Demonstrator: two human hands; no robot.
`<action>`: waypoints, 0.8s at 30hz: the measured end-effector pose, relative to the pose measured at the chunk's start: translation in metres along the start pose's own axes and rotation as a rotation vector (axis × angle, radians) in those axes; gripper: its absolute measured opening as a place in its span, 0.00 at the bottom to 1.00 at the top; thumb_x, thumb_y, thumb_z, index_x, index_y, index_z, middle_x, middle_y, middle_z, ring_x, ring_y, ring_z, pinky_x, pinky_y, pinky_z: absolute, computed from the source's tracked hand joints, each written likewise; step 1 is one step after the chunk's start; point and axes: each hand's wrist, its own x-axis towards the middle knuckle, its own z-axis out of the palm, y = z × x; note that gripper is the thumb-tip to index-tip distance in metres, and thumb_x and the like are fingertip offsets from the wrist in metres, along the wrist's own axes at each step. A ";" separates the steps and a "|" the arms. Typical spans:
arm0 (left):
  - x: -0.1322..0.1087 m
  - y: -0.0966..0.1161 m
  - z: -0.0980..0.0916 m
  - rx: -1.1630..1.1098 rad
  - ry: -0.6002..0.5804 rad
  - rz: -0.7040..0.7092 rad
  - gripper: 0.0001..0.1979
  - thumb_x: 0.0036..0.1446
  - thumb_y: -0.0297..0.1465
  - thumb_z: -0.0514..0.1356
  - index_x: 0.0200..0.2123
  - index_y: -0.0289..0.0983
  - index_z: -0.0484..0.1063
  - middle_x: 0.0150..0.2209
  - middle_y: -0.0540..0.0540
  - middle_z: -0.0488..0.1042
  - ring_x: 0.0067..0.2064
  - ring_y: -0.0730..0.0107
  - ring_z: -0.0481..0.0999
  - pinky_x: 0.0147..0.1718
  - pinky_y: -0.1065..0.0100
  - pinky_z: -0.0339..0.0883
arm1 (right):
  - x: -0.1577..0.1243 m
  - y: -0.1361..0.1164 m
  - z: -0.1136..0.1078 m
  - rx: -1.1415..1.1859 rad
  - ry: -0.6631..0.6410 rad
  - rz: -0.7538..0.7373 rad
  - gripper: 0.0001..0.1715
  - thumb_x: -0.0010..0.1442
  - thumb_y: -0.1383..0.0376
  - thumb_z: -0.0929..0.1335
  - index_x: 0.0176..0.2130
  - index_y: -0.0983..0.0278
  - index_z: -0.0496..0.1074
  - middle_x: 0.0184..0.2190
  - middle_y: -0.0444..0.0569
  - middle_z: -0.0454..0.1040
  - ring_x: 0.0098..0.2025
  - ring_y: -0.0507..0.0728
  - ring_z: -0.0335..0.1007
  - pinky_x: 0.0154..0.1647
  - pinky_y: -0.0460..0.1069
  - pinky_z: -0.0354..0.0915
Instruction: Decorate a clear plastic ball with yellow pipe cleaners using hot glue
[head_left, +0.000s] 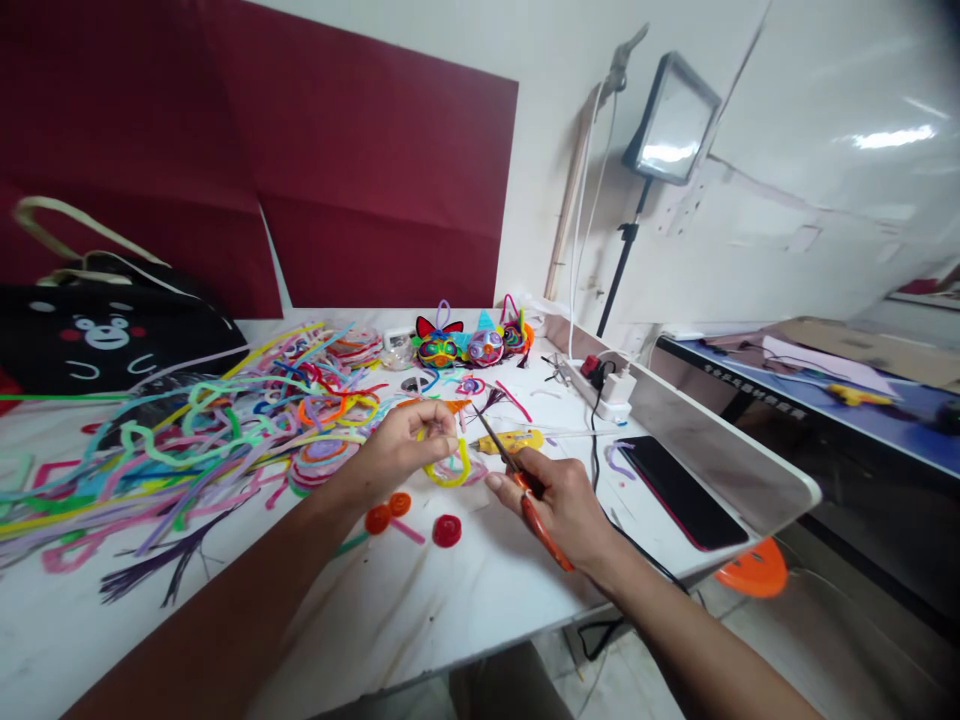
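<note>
My left hand (409,440) is closed in a pinch on a yellow pipe cleaner (452,472) bent into a loop, held just above the white table (465,600). My right hand (559,500) grips orange-handled scissors (525,490); their blades point up and left toward the loop. Small red and orange coiled discs (447,530) lie on the table just below my hands. A yellow glue gun (514,441) rests behind the scissors.
A big heap of coloured pipe cleaners (210,440) covers the table's left side. Finished colourful figures (472,345) stand at the back. A black bear-face bag (105,335), a power strip (604,390), a dark phone (679,490) and a lamp on a stand (671,120) are around.
</note>
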 end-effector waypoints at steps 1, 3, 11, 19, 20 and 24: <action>0.001 -0.002 -0.002 -0.005 0.017 0.004 0.08 0.44 0.35 0.64 0.25 0.38 0.68 0.25 0.51 0.65 0.28 0.71 0.61 0.28 0.69 0.55 | 0.000 0.000 -0.004 -0.026 -0.025 0.038 0.24 0.63 0.48 0.66 0.25 0.61 0.59 0.19 0.38 0.55 0.22 0.49 0.49 0.24 0.46 0.47; 0.004 -0.006 -0.007 -0.022 0.063 -0.001 0.09 0.44 0.35 0.65 0.25 0.38 0.68 0.25 0.52 0.65 0.28 0.72 0.61 0.28 0.69 0.55 | -0.001 0.001 -0.011 -0.134 -0.094 0.110 0.23 0.62 0.49 0.67 0.25 0.61 0.62 0.18 0.39 0.56 0.21 0.49 0.50 0.25 0.46 0.46; 0.010 -0.014 -0.018 -0.080 0.195 -0.029 0.10 0.42 0.35 0.66 0.25 0.36 0.69 0.26 0.52 0.67 0.29 0.72 0.62 0.29 0.69 0.56 | -0.009 -0.007 -0.012 -0.537 -0.373 0.174 0.12 0.59 0.62 0.69 0.43 0.61 0.75 0.32 0.51 0.79 0.32 0.60 0.74 0.27 0.48 0.48; 0.010 -0.016 -0.017 -0.084 0.197 -0.027 0.09 0.42 0.34 0.66 0.25 0.36 0.70 0.27 0.51 0.68 0.29 0.72 0.64 0.30 0.70 0.57 | -0.009 -0.014 -0.001 -0.492 -0.398 0.036 0.09 0.62 0.62 0.69 0.42 0.63 0.76 0.40 0.53 0.79 0.38 0.58 0.76 0.33 0.49 0.59; 0.010 -0.016 -0.017 -0.086 0.197 -0.022 0.09 0.42 0.34 0.66 0.25 0.36 0.70 0.28 0.51 0.68 0.30 0.72 0.65 0.31 0.70 0.58 | -0.010 -0.012 -0.002 -0.450 -0.380 0.028 0.09 0.63 0.61 0.69 0.41 0.63 0.76 0.40 0.52 0.78 0.38 0.57 0.75 0.34 0.48 0.61; 0.011 -0.016 -0.016 -0.091 0.201 -0.036 0.09 0.41 0.34 0.66 0.26 0.36 0.71 0.26 0.52 0.67 0.29 0.72 0.63 0.30 0.70 0.57 | -0.011 -0.001 -0.017 -0.389 -0.256 0.071 0.08 0.66 0.64 0.68 0.43 0.63 0.76 0.42 0.52 0.77 0.42 0.56 0.76 0.39 0.48 0.64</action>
